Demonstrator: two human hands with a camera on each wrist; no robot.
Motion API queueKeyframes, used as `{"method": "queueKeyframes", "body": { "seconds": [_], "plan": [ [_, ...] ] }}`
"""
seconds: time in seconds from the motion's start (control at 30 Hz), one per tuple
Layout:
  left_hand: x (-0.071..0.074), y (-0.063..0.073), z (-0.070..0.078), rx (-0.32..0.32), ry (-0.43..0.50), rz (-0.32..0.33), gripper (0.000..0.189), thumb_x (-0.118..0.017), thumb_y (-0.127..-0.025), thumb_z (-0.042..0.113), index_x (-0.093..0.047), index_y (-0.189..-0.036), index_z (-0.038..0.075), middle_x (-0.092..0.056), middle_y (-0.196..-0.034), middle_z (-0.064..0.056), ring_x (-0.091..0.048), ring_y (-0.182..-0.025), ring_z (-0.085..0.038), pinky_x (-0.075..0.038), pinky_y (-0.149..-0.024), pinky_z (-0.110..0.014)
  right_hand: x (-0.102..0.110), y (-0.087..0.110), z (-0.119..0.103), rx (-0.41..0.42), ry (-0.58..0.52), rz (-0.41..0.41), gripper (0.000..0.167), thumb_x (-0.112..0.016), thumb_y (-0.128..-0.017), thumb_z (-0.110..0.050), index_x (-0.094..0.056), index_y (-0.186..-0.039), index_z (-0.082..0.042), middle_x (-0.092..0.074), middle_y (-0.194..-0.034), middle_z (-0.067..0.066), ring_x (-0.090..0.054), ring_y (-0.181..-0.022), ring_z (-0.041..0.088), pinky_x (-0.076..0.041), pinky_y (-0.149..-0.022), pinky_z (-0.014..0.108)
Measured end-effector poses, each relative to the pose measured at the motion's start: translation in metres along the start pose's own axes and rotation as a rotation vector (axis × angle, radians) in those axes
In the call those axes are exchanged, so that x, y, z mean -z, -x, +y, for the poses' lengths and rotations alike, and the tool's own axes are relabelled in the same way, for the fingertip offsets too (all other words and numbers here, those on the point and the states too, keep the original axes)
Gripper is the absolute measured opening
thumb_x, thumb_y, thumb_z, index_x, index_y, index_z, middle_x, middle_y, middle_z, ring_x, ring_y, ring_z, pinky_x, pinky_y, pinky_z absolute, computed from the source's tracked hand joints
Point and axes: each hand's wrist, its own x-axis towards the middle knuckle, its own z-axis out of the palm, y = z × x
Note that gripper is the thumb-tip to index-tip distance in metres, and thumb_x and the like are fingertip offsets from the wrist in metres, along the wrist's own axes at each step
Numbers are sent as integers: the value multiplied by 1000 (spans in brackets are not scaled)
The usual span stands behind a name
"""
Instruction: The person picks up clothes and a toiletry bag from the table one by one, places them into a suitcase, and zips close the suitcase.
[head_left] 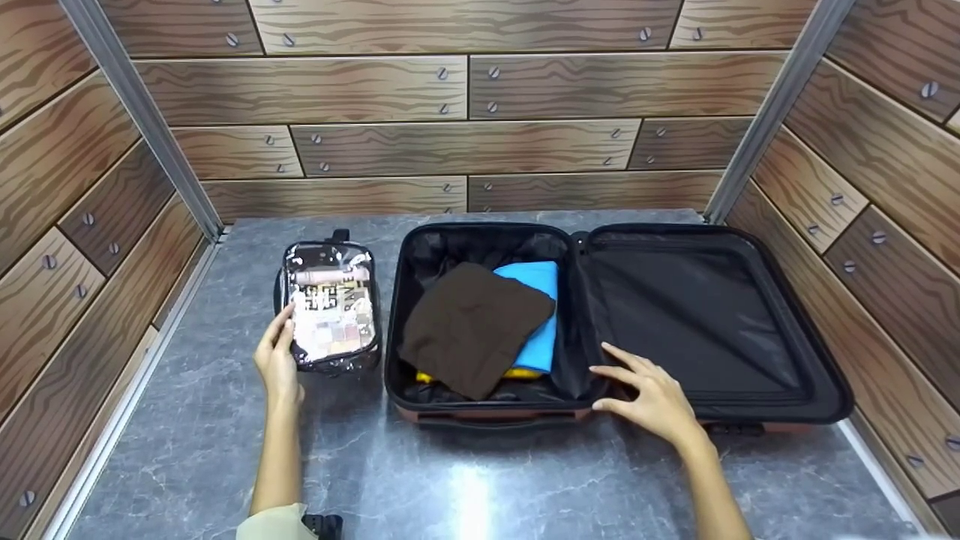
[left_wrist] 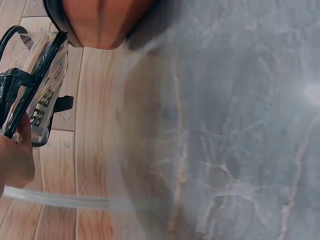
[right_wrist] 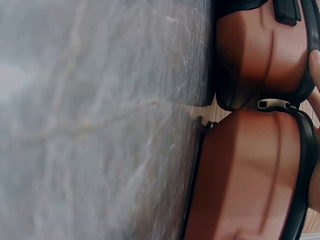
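Observation:
My left hand [head_left: 279, 367] grips the lower left side of a clear cosmetics bag [head_left: 330, 334] with black trim, left of the suitcase. Makeup items show through its plastic. In the left wrist view, the bag [left_wrist: 46, 92] appears tilted beside the fingers. An open suitcase [head_left: 487, 406] with a reddish-brown shell holds a dark brown folded cloth [head_left: 476, 322] over a blue cloth [head_left: 544, 341] and a yellow one [head_left: 523, 373]. At the front of the suitcase's hinge side, my right hand [head_left: 652, 397] has its fingers spread, touching or nearly touching the rim.
The suitcase's lid half [head_left: 697, 330] lies open to the right, with a black lining. Grey marbled tabletop [head_left: 180, 420] lies underneath. Wood-patterned walls [head_left: 375, 90] enclose the back and both sides, with metal strips [head_left: 780, 112] at the corners.

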Motion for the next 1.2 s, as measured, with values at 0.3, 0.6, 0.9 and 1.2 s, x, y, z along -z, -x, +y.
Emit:
{"method": "queueKeyframes", "body": {
  "seconds": [0.3, 0.6, 0.9, 1.2],
  "plan": [
    [-18, 8, 16, -55, 100, -6, 28, -48, -94, 5, -58, -119, -4, -59, -118, -6, -51, -102, -18, -41, -82, -22, 0, -1, -1, -9, 12, -7, 52, -71, -68, -56, -65, -115, -34, -43, -138, -8, -46, -117, 22, -41, -84, 50],
    [-38, 18, 24, -62, 117, -60, 28, -49, -94, 6, -60, -118, -4, -63, -110, -3, -52, -95, -16, -42, -76, -22, 1, -1, -1, -6, 10, -9, 52, -71, -68, -56, -65, -115, -34, -42, -138, -8, -46, -117, 23, -40, -85, 50],
    [-58, 29, 19, 9, 141, -105, 28, -49, -94, 6, -59, -119, -3, -61, -113, -4, -53, -97, -17, -43, -79, -24, 0, 0, 0, -21, 3, -27, 53, -70, -69, -56, -64, -116, -34, -41, -139, -9, -46, -117, 23, -40, -85, 51],
    [-80, 39, 11, 44, 157, -132, 28, -49, -93, 5, -59, -118, -2, -59, -117, -9, -54, -96, -18, -44, -77, -25, 0, 0, 0, -5, 2, -4, 52, -71, -68, -54, -65, -116, -34, -42, -138, -8, -45, -117, 21, -40, -85, 49]
  ]
}}
